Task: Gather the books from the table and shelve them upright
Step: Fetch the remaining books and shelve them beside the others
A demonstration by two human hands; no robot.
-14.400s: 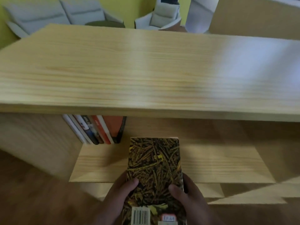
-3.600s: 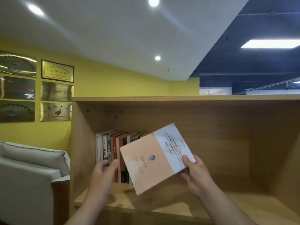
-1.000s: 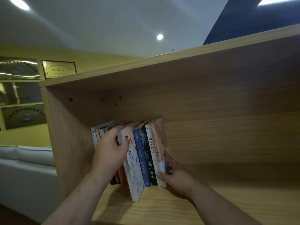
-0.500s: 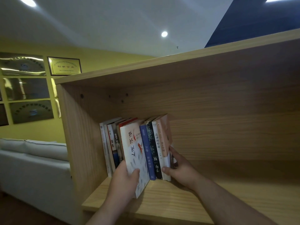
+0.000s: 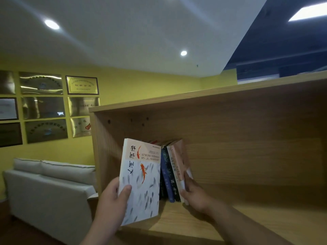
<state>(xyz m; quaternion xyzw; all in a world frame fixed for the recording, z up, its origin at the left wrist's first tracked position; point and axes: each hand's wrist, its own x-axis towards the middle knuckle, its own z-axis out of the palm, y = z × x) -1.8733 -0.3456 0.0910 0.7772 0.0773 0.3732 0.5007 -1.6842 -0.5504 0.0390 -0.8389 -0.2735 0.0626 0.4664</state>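
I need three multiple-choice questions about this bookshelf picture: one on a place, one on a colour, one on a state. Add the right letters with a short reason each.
1. Where is the white fish book?
A. on the floor
B. in the left hand, before the row of books
C. in a box

2. What colour is the wall behind the sofa?
A. yellow
B. red
C. black

3. What does the right hand do?
A. hangs free
B. holds a pen
C. grips the row's right end

1 B: the hand's thumb lies on the cover.
2 A: plain yellow paint.
3 C: thumb in front, fingers behind.
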